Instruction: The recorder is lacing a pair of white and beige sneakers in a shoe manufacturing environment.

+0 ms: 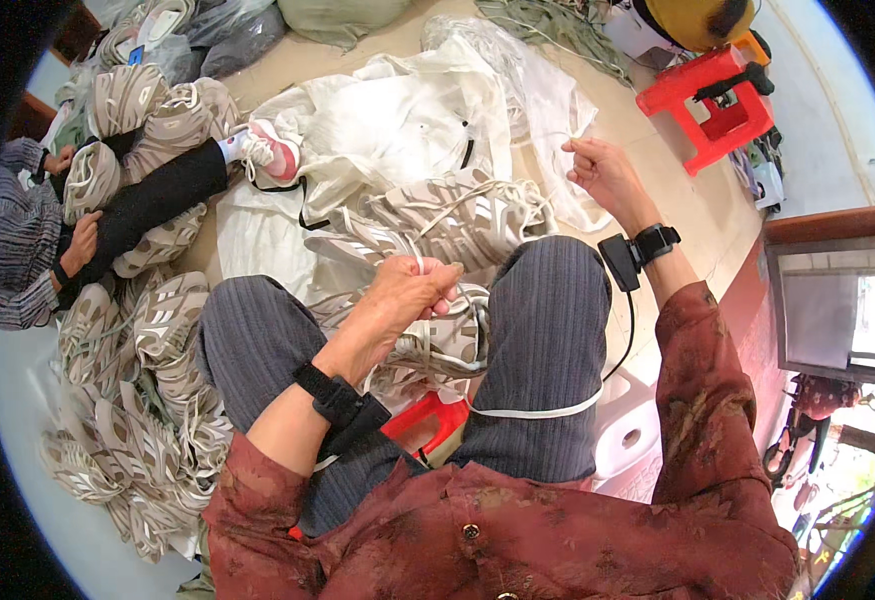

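Note:
Between my knees sits a beige and white sneaker (447,335), partly covered by my left hand (419,287). That hand is closed, pinching a white shoelace (418,262) just above the shoe. My right hand (602,178) is raised out to the right, away from the shoe, its fingers pinched together. A thin white strand, which looks like a shoelace end, shows at those fingertips against the pale plastic. More beige sneakers (462,215) lie just beyond my knees, bundled with their laces. Another white lace (542,412) crosses my right thigh.
White plastic sacking (377,125) covers the floor ahead. At left sits another person (27,235), one leg stretched out, among piled sneakers (137,430). A red stool (712,110) stands at far right. A white roll (629,438) is beside my right thigh. A black cable hangs from my right wrist device.

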A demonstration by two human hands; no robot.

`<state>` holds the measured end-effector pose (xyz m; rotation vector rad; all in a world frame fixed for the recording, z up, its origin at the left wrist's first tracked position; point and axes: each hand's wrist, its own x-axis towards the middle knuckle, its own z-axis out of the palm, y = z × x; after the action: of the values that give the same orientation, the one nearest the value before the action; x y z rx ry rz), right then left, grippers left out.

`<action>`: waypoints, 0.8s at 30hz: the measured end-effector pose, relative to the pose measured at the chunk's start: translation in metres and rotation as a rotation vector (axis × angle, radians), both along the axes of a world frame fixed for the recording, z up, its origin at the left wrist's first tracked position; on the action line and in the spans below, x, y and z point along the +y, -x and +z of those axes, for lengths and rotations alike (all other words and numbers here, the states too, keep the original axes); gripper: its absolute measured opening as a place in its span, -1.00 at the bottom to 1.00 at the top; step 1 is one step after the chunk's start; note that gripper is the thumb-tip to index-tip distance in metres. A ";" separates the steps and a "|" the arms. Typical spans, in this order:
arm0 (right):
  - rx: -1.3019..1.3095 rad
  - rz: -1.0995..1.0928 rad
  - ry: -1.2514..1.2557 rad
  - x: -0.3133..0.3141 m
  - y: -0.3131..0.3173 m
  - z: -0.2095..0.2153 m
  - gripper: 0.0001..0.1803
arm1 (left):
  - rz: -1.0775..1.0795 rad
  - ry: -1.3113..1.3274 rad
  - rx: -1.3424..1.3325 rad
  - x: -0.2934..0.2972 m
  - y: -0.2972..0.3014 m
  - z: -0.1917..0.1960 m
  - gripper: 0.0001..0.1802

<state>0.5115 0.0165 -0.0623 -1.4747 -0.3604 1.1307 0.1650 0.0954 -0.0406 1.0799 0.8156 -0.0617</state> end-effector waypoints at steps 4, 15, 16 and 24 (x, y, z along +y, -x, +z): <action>-0.101 0.063 0.033 -0.029 -0.001 -0.036 -0.86 | -0.017 -0.020 -0.002 0.000 -0.007 -0.005 -0.69; -0.001 -0.123 0.315 -0.096 0.006 -0.122 -0.86 | -0.118 -0.156 0.065 -0.003 -0.019 -0.008 -0.63; 0.006 -0.127 0.314 -0.099 0.006 -0.126 -0.86 | -0.124 -0.158 0.072 -0.004 -0.017 -0.010 -0.63; -0.078 -0.133 0.420 -0.113 0.012 -0.135 -0.81 | -0.447 -0.276 0.025 -0.011 -0.008 -0.032 -0.62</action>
<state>0.4994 -0.0970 -0.1973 -1.8844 -0.0757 1.0849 0.1729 0.0841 -0.0723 1.5116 0.6026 -0.3475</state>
